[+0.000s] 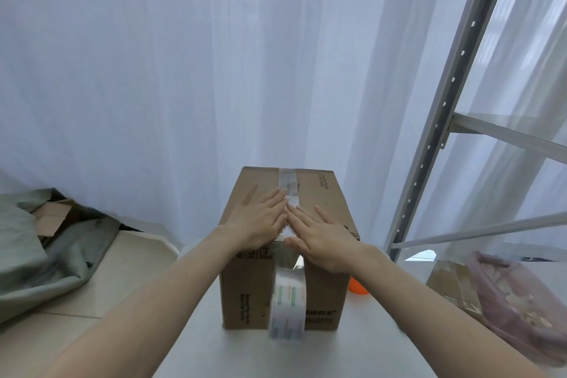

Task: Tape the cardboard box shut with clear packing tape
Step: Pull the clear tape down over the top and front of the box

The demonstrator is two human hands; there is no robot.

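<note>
Now both hands flat, fingers spread, on box [325, 202] top: left hand [260, 221] and right hand [322, 239] pressing tape [288, 184]; roll [287, 307] hangs down box front.

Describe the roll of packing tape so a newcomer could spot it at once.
Start at the cardboard box standing on the white table, where both hands press flat on its top. A clear strip runs along the top seam and down the near face. At its end, resting against the box's bottom edge, is the roll of tape: glossy and see-through, with faint green and orange markings, unlike the plain brown cardboard.

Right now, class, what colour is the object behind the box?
Orange, seen in the head view.
</note>
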